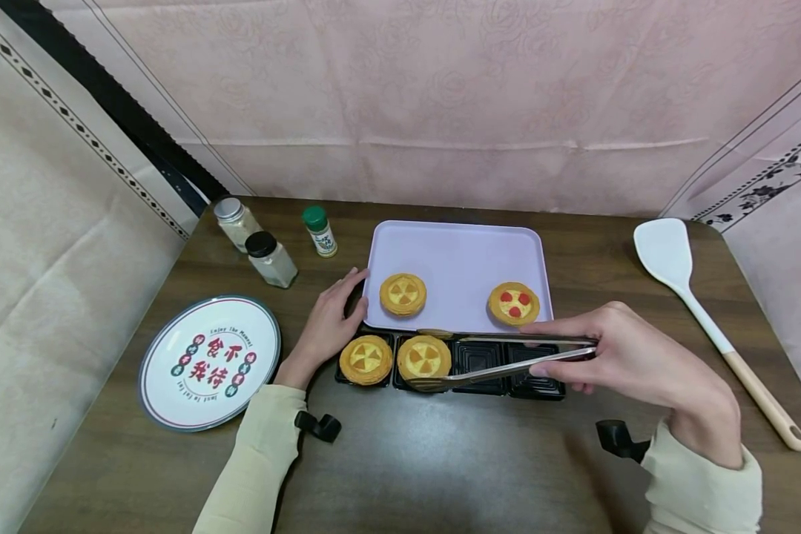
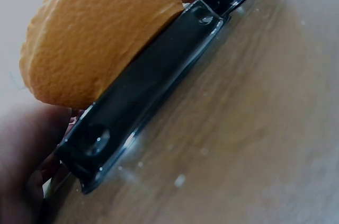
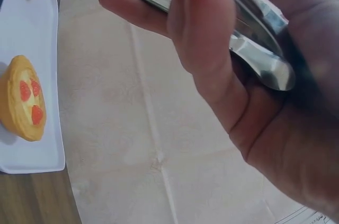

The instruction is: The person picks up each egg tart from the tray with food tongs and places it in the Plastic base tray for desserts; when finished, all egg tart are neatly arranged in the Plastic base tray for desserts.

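My right hand (image 1: 641, 356) holds metal tongs (image 1: 527, 363), also visible in the right wrist view. The tong ends lie on the far and near sides of a yellow tart (image 1: 424, 357) in the black compartment tray (image 1: 480, 360); firm contact is unclear. Another yellow tart (image 1: 366, 360) sits in that tray's leftmost compartment. My left hand (image 1: 330, 319), fingers fairly straight, rests at the left edge of the lilac tray (image 1: 457, 248), beside the black tray's left end. On the lilac tray lie a yellow tart (image 1: 403, 294) and a red-topped tart (image 3: 26, 99).
A round white lettered plate or lid (image 1: 210, 363) lies at left. Behind it are a silver-capped jar (image 1: 236, 222), a black-capped jar (image 1: 271, 259) and a green-capped bottle (image 1: 320, 231). A white spatula (image 1: 687, 289) with a wooden handle lies at right. Pale cloth (image 1: 440, 89) hangs behind.
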`<state>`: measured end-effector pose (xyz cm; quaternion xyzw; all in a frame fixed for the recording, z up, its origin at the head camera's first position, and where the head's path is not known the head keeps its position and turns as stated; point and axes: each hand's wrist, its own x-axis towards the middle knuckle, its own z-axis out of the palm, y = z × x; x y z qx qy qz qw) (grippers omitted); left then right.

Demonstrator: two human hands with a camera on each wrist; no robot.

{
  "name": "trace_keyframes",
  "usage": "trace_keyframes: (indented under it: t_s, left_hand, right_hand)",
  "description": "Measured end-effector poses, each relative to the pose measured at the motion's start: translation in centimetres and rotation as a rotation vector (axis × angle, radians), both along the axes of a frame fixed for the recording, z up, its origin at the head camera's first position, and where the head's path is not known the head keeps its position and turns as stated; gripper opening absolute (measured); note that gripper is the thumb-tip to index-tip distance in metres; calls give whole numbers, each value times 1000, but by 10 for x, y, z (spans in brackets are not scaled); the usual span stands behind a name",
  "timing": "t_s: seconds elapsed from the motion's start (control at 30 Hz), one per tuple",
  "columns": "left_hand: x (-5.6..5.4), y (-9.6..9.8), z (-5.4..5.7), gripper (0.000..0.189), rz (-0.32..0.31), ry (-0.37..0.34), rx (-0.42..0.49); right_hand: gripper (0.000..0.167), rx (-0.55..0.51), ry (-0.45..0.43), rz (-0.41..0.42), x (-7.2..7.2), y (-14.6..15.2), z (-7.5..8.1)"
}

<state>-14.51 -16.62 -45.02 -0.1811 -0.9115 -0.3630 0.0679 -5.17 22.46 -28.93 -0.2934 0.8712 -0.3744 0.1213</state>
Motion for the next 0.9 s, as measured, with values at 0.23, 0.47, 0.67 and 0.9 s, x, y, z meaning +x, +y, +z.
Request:
trace_keyframes:
  t_s: [0.23, 0.47, 0.67, 0.9]
  left_hand:
    - [-1, -1, -2, 47, -3, 1, -2]
    - [0, -1, 0, 47, -4, 7, -1]
    - [0, -1, 0, 47, -2, 0, 0]
    - [0, 0, -1, 48, 1, 1, 2]
  right_hand:
    - [35, 5, -11, 15, -1, -1, -1]
    - [36, 10, -22, 20, -1, -1, -1]
    - [38, 17, -11, 4, -2, -2, -1]
    - [43, -16, 130, -71, -3, -5, -1]
